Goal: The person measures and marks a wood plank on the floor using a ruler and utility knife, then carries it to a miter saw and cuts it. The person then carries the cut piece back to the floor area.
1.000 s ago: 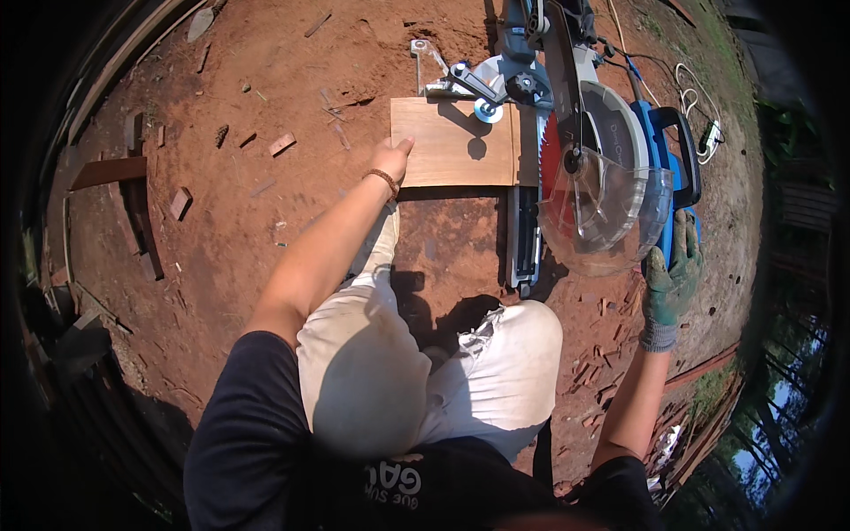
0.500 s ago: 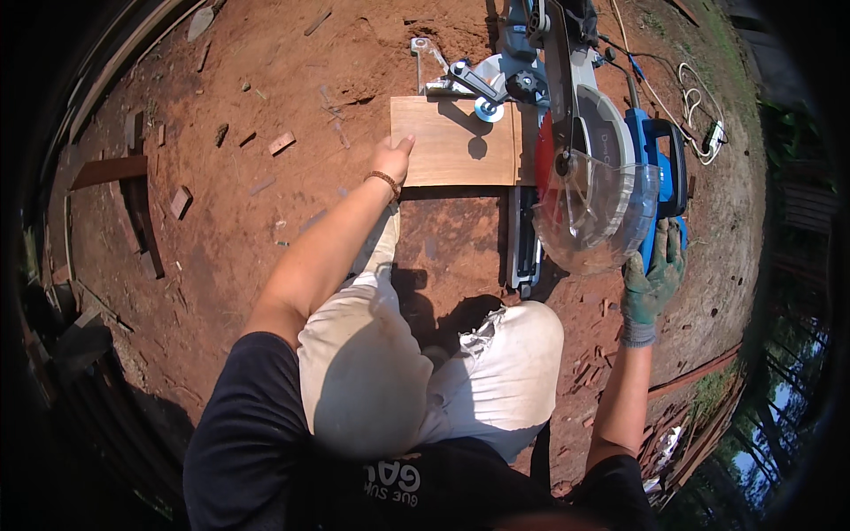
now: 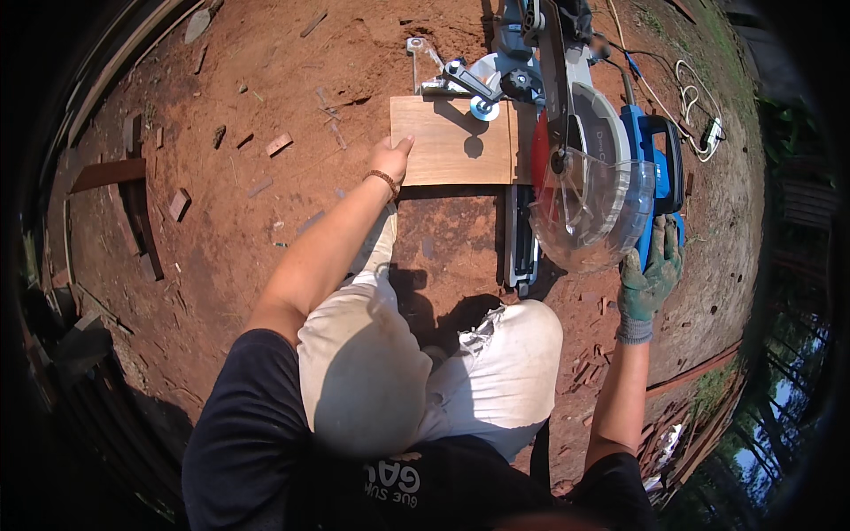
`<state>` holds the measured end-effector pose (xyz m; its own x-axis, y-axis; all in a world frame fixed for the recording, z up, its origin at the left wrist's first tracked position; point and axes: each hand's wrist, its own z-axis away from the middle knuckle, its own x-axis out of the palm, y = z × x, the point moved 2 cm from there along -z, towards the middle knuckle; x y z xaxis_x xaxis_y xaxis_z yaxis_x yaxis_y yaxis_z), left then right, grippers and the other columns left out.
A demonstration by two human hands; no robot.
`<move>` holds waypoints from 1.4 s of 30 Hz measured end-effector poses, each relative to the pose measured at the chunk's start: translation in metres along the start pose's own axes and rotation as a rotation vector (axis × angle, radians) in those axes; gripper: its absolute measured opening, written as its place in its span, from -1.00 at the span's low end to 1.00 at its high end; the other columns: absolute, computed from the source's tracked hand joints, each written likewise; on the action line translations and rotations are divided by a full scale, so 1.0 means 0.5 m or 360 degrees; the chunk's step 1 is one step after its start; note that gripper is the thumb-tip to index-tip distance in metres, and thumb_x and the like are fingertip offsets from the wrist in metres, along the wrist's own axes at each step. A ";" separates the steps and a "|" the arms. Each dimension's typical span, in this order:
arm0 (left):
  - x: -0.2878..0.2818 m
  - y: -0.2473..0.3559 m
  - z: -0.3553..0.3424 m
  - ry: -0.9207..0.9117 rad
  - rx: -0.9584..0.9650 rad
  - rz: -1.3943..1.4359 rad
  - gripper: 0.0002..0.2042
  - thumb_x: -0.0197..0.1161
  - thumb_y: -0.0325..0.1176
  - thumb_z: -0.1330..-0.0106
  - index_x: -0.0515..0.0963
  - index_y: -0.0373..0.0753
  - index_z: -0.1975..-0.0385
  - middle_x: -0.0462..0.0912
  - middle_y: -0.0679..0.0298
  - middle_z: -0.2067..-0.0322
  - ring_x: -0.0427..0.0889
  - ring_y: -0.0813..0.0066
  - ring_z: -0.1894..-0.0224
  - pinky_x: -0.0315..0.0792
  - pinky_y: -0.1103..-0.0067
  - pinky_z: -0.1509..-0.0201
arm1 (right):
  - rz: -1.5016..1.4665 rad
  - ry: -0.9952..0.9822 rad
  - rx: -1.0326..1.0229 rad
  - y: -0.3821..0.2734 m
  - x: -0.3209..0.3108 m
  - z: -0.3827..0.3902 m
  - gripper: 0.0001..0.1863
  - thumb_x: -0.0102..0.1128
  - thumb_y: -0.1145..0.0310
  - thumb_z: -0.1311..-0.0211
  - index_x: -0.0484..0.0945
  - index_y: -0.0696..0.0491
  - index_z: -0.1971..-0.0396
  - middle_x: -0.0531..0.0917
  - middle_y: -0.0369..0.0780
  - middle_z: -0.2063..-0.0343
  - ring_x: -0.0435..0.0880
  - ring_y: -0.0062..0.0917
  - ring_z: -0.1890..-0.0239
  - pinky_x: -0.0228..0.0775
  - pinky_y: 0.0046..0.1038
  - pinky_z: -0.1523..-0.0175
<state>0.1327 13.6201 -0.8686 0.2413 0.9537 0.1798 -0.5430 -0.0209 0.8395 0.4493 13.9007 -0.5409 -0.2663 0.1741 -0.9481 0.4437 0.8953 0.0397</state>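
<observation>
My bare left hand (image 3: 394, 157), with a beaded bracelet at the wrist, grips the left edge of a square brown board (image 3: 443, 142). The board lies on the base of a blue and grey miter saw (image 3: 522, 44), under a clamp with a round pad (image 3: 484, 110). Its red blade (image 3: 540, 150), partly behind a clear guard (image 3: 602, 221), is at the board's right side; I cannot tell whether it touches. My right hand (image 3: 651, 274), in a green and grey glove, is closed on the blue saw handle (image 3: 662, 239) at the right.
Reddish dirt ground (image 3: 248, 203) with scattered offcuts (image 3: 278, 143) surrounds me. Dark planks (image 3: 111, 174) lie at the left. A white power strip (image 3: 711, 140) with coiled cord is at the upper right. My knees in pale trousers (image 3: 496, 372) are below the board.
My right hand and the saw head have moved a little leftward and upward in the picture, bringing the blade and guard further left. My left hand and the board stay almost in place.
</observation>
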 end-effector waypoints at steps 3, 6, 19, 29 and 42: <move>-0.001 0.002 0.002 0.0012 0.0008 -0.0095 -0.68 0.29 -0.27 -0.44 0.60 -0.45 0.04 0.75 0.08 0.14 0.71 0.33 0.14 0.54 0.45 0.01 | 0.0001 -0.0002 -0.0026 0.001 0.000 0.000 -0.20 0.11 -0.21 -0.30 0.43 0.04 -0.38 0.44 -0.01 -0.36 0.41 -0.08 -0.36 0.00 0.04 -0.50; 0.002 0.006 0.005 -0.0054 -0.0046 -0.0046 -0.69 0.24 -0.30 -0.48 0.54 -0.44 -0.03 0.73 0.07 0.08 0.70 0.33 0.07 0.55 0.45 -0.05 | 0.0043 0.0005 -0.0016 0.003 0.003 0.000 -0.20 0.09 -0.22 -0.31 0.43 0.04 -0.38 0.45 -0.01 -0.35 0.40 -0.09 -0.36 0.00 0.04 -0.50; 0.006 0.022 0.020 0.0008 -0.0059 -0.0092 -0.70 0.26 -0.29 -0.47 0.57 -0.44 0.02 0.73 0.10 0.10 0.71 0.36 0.11 0.56 0.47 0.00 | 0.0041 0.0077 -0.0043 0.004 0.017 0.006 -0.18 0.08 -0.25 -0.31 0.44 0.07 -0.37 0.47 0.00 -0.33 0.43 -0.10 -0.35 0.05 0.03 -0.47; 0.011 0.022 0.017 0.0062 -0.0165 -0.0029 -0.68 0.26 -0.31 -0.46 0.54 -0.47 -0.01 0.71 0.02 0.07 0.70 0.28 0.06 0.55 0.44 -0.02 | 0.0065 0.0032 0.0004 0.003 0.015 -0.007 -0.19 0.11 -0.22 -0.30 0.43 0.05 -0.38 0.47 -0.01 -0.34 0.41 -0.11 -0.37 0.04 0.02 -0.49; 0.014 0.025 0.015 0.0156 -0.0075 -0.0261 -0.70 0.29 -0.32 -0.43 0.51 -0.44 0.03 0.71 0.01 0.12 0.71 0.26 0.11 0.56 0.40 0.02 | 0.0134 0.0036 -0.0048 -0.001 0.006 -0.009 -0.24 0.11 -0.16 -0.33 0.41 0.04 -0.39 0.46 -0.04 -0.34 0.41 -0.15 -0.37 0.01 0.02 -0.51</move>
<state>0.1333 13.6241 -0.8530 0.2511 0.9679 -0.0101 -0.5406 0.1489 0.8280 0.4444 13.9024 -0.5425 -0.2488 0.2582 -0.9335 0.4394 0.8890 0.1288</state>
